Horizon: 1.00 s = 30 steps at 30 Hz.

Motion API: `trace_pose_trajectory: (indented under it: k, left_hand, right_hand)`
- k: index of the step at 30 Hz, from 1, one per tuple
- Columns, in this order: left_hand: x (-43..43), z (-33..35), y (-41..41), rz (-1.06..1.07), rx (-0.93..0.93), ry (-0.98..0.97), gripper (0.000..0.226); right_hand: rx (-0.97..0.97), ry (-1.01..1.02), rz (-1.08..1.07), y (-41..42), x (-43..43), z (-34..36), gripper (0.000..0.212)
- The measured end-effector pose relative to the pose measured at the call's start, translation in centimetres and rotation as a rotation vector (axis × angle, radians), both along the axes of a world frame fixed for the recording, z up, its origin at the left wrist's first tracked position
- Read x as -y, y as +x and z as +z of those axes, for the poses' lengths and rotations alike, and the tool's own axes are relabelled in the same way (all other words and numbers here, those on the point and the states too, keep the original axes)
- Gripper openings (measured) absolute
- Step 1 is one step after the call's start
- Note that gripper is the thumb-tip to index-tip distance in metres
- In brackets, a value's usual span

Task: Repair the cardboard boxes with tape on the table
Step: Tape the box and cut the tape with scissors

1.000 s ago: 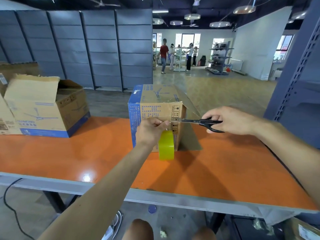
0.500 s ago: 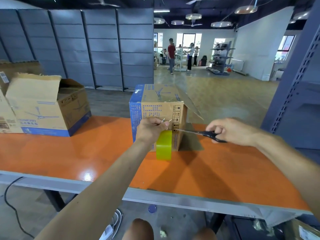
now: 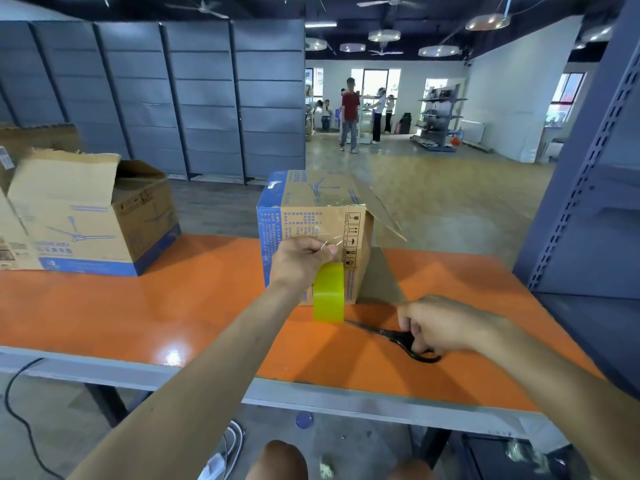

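Left fingers (image 3: 323, 250) pinch tape (image 3: 333, 240), box edge (image 3: 363, 237) (right hand (image 3: 450, 327) grips scissors (image 3: 388, 334)).

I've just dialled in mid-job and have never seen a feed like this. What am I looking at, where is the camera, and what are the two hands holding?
There is no machine here. A person is working with bare hands, and the single picture comes from a wide-angle camera worn on their head, looking forward and down.

The orange table carries a cardboard box in the middle, with a flap open on its right side. A second box stands open at the left.

The left hand grips a yellow-green tape roll in front of the middle box. The right hand holds black scissors low at the tabletop. I cannot tell whether they rest on it.

The people far behind are bystanders.
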<state>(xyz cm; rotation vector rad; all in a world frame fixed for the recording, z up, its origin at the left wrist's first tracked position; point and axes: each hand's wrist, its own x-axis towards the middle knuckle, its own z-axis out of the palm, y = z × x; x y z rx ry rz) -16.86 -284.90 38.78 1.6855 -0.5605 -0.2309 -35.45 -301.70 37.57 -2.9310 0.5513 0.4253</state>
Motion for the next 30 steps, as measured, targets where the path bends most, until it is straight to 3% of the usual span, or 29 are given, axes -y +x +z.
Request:
trace_pose_trajectory:
  k: [2,3,5,8,11,14,21,30]
  left_hand:
    - [0.0,0.0,0.1,-0.002,-0.003,-0.004,0.026]
    - [0.0,0.0,0.0,-0.004,0.0,-0.003,0.026]
    - [-0.1,0.1,-0.1,0.004,0.015,0.0,0.024]
    - [-0.1,0.1,0.0,0.002,0.019,-0.018,0.02]
    - [-0.2,0.1,-0.1,-0.007,0.023,-0.024,0.018]
    - [-0.3,0.0,0.3,-0.027,0.013,-0.024,0.026]
    - [-0.7,0.3,1.1,-0.065,0.035,-0.014,0.024]
    - [-1.0,0.9,1.1,-0.072,0.04,0.028,0.019]
  right_hand:
    - [-0.005,0.091,-0.02,0.0,0.0,0.6,0.031]
    - [0.053,0.037,0.001,0.2,-0.1,1.2,0.032]
    - [0.325,-0.106,0.099,1.1,-0.7,2.6,0.022]
    - [0.78,-0.063,0.28,3.5,-2.8,5.4,0.016]
    - [0.997,-0.25,0.436,7.4,-2.8,7.4,0.026]
    - [1.07,-0.374,0.522,11.1,-1.5,7.9,0.037]
    - [1.241,-0.424,0.515,13.8,-0.5,5.1,0.031]
    - [1.07,-0.463,0.485,12.9,-0.4,4.4,0.067]
